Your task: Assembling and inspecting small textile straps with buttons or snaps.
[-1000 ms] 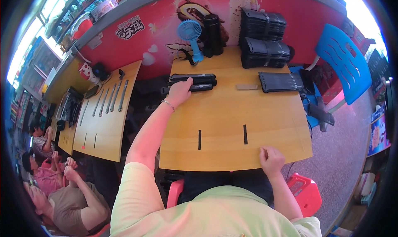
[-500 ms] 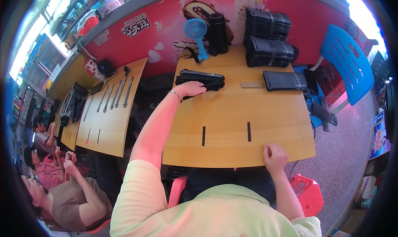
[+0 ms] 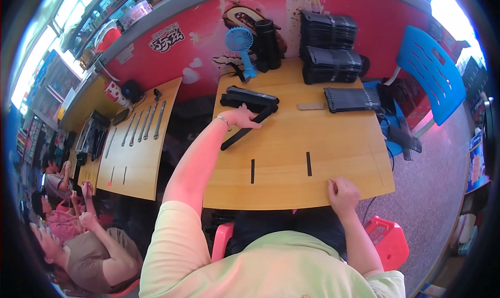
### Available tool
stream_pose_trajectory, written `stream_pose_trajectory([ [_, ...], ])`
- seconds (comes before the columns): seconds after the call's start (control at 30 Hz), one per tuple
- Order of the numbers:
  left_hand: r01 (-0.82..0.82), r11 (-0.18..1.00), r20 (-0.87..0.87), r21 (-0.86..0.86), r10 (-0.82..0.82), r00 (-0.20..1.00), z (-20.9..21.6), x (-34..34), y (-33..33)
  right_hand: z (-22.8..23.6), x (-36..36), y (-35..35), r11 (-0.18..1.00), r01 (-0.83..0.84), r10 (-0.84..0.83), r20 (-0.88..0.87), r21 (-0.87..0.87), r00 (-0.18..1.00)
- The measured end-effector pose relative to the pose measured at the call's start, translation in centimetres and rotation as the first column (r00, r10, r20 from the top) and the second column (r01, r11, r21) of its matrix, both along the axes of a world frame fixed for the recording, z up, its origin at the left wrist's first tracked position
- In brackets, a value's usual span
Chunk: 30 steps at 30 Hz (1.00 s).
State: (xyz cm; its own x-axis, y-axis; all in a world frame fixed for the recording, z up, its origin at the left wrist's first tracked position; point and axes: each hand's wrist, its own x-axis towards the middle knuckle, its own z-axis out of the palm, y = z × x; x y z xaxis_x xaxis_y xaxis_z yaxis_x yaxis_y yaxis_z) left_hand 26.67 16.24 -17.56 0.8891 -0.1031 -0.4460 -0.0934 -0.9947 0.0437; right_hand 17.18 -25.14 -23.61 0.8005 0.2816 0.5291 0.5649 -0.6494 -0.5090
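My left hand point(image 3: 240, 118) reaches over the left part of the wooden table point(image 3: 291, 194), its thumb and forefinger spread apart. A long, narrow black strip point(image 3: 237, 140) runs diagonally beneath it, with the thumb lying across the strip. Just beyond the fingers is a small pile of black strips point(image 3: 252, 94), one with a greyer, printed top. I cannot make out the exact kind of these strips. My right hand point(image 3: 344, 196) rests at the near right table edge, fingers curled in and nothing visible in them.
Banded stacks of black sleeves point(image 3: 332, 63) stand at the back right. Nearer lie a single black sleeve point(image 3: 351, 99) and a tan flat piece point(image 3: 310, 106). A blue fan point(image 3: 240, 42) and black bottle point(image 3: 267, 45) stand behind. People sit left, beside another table point(image 3: 140, 157).
One black strip has swung out from the pile toward me and now lies diagonally. My left hand's fingers have spread. The right hand stays curled at the edge.
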Motion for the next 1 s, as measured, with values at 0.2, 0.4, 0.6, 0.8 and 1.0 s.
stream_pose_trajectory([
  [0.2,-0.162,0.971,0.408,-0.174,0.221,0.886,1.2,-0.1,1.5,0.2,0.2,0.3,1.0,-0.018,0.018,-0.013,0.003,1.0],
  [0.4,0.079,0.996,0.667,0.037,-0.084,0.74,-1.1,0.6,1.4,0.1,0.1,-0.2,0.997,-0.009,0.009,0.0,-0.077,1.0],
  [0.6,-0.015,0.999,0.606,-0.048,0.041,0.794,-3.6,0.7,1.1,0.8,0.0,0.6,0.999,-0.034,0.031,-0.067,-0.041,0.997],
  [0.8,-0.039,0.995,0.624,-0.095,0.09,0.776,-3.9,0.3,1.0,5.9,2.0,6.8,0.916,-0.394,0.4,-0.224,0.07,0.889],
  [1.0,-0.071,0.994,0.559,-0.088,0.108,0.822,-3.7,1.2,0.2,5.8,7.8,20.4,0.795,-0.583,0.606,0.221,-0.166,0.764],
])
